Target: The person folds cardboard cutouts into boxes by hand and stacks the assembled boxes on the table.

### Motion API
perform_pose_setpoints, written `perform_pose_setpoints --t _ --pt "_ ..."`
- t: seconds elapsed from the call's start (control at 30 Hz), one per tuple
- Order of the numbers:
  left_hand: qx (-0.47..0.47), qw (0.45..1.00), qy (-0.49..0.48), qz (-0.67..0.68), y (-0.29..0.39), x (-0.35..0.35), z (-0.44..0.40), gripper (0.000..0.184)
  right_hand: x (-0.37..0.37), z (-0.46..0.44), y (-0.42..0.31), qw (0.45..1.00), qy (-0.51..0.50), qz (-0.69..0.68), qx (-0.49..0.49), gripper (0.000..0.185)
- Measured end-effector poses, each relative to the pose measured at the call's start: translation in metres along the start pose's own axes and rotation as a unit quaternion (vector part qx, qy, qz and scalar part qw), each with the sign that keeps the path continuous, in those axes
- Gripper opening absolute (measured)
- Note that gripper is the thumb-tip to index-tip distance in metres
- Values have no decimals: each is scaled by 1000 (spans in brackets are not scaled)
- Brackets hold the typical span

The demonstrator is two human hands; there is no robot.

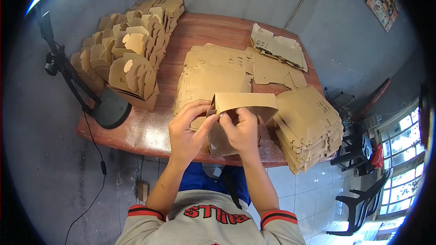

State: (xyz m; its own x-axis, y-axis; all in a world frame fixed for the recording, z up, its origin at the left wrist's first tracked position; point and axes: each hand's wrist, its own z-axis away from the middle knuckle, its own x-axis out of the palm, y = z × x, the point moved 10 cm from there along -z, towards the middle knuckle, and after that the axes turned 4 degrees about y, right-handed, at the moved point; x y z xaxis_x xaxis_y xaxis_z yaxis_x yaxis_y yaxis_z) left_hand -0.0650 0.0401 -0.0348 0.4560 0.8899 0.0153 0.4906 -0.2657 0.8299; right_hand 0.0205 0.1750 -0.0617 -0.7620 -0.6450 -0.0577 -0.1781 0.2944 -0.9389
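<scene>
The carton [246,100] is held above the near edge of the table [204,27]; the left hand [187,131] grip pinches its left corner; the right hand [243,131] grip grasps beside it at the opening, apparently bracing the fold; flat blanks [306,111] lie stacked, presumably for compactness; erected cartons [136,79] stand left, presumably keeping both sorts separate.

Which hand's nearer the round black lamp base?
Left. The left hand is to the right of the lamp base, at the near end of the cardboard box; the right hand is farther right, also on the box.
</scene>
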Motion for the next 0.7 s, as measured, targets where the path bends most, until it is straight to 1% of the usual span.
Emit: perform_pose_setpoints --t 0.03,0.07,0.17,0.23,0.27,0.37,0.43,0.47,0.53,0.57,0.7 --pt "8 1000 -2 1 1 0 -1 24 2 1 2 1000 12 8 -6 17" --pt "40 999 -6 -31 6 1 -1 25 2 2 2 999 31 -26 -5 16" --pt "119 985 -13 -124 21 2 2 27 4 -2 12 999 24 -32 1 16" --pt "156 971 -13 -181 28 6 6 27 12 -5 11 993 19 -110 35 16" --pt "162 967 -1 -195 30 6 8 27 16 -5 11 987 16 -148 53 16" --pt "188 952 22 -241 36 9 9 26 22 -4 15 992 1 -104 74 15" --pt "216 936 23 -279 40 11 9 26 25 -6 17 989 -32 -110 95 17" --pt "204 940 29 -273 36 9 9 25 27 -5 18 987 -50 -113 106 18" --pt "181 947 44 -262 28 5 7 25 33 -5 8 984 -68 -140 80 20" --pt "186 945 46 -266 27 5 8 26 35 -4 3 983 -78 -154 68 22" --pt "223 934 56 -274 29 7 7 23 31 -10 9 989 -68 -125 38 24"
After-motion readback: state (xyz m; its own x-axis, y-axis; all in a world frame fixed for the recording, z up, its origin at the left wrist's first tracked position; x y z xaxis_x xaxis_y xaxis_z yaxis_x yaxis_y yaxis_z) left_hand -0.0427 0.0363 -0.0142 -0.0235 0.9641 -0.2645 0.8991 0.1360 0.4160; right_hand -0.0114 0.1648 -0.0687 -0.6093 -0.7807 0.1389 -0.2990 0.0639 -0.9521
